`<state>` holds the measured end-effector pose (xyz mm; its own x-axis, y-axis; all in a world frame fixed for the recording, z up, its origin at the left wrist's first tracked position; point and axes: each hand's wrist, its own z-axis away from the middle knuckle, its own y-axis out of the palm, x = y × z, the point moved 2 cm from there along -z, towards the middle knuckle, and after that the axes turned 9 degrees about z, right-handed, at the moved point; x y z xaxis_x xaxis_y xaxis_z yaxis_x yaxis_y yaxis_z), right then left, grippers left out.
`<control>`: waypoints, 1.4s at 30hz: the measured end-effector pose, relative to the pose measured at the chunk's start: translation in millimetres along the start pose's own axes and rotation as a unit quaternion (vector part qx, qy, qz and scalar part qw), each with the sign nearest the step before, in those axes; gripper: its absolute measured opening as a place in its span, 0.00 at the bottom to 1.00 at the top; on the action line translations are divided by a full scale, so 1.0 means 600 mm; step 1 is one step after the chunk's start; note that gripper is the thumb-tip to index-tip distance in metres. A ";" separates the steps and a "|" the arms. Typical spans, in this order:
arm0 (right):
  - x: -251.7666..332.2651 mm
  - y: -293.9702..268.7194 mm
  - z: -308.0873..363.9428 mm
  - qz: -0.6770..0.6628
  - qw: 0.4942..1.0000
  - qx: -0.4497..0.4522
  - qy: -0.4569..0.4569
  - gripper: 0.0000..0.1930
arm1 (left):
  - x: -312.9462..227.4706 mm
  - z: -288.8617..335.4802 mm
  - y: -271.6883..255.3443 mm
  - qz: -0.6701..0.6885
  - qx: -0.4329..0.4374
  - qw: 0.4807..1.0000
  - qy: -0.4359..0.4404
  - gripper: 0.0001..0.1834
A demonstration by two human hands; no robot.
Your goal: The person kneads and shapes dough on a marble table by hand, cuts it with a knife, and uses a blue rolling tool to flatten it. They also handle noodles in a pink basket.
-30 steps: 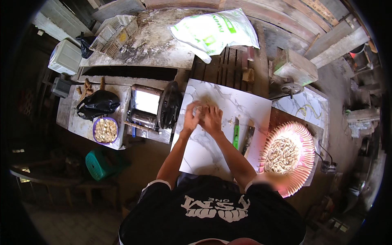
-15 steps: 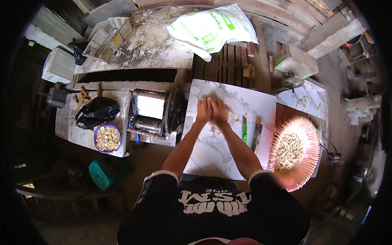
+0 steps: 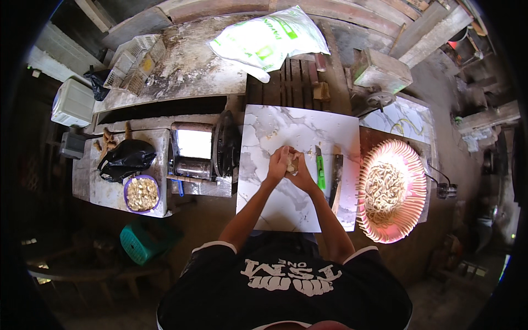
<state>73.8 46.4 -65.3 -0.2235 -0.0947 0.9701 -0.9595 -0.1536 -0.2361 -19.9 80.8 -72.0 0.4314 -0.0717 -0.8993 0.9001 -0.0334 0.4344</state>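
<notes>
My left hand point(image 3: 278, 163) and my right hand point(image 3: 301, 171) are pressed together over a white marble-patterned slab point(image 3: 286, 209). Between the palms a small pale lump of dough point(image 3: 291, 163) shows. Both hands close around it. Just right of my right hand lie a green-handled cutter point(image 3: 320, 170) and a dark flat blade point(image 3: 335, 176) on the slab. Further right a pink woven tray point(image 3: 410, 220) holds several pale finger-shaped dough pieces point(image 3: 385, 190).
Left of the slab stands a metal roller machine point(image 3: 195, 154) with a dark wheel. A purple bowl of pale pieces point(image 3: 142, 193) and a black bag point(image 3: 127, 158) sit on the left bench. A white-and-green sack point(image 3: 269, 38) lies behind. A green stool point(image 3: 140, 242) stands below.
My hands, earlier flat palm to palm further up the slab, have drawn nearer to me and now cup the dough lump. The camera view has shifted slightly.
</notes>
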 end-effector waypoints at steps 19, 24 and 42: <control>-0.012 0.019 0.001 0.215 0.935 -0.282 0.018 0.17 | 0.009 0.046 0.002 -0.297 -0.104 0.945 0.088 0.12; -0.030 0.008 -0.073 0.253 0.924 -0.284 0.042 0.16 | 0.003 -0.010 0.000 -0.227 -0.160 0.954 0.115 0.12; -0.004 0.036 -0.041 0.212 0.930 -0.291 0.076 0.14 | -0.014 0.003 -0.015 -0.269 -0.139 0.945 0.124 0.12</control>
<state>49.3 67.4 -71.4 -0.5822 0.1210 0.8040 -0.7002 0.4280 -0.5714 -31.8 80.0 -68.6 -0.1235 0.1185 -0.9852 0.9595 0.2674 -0.0881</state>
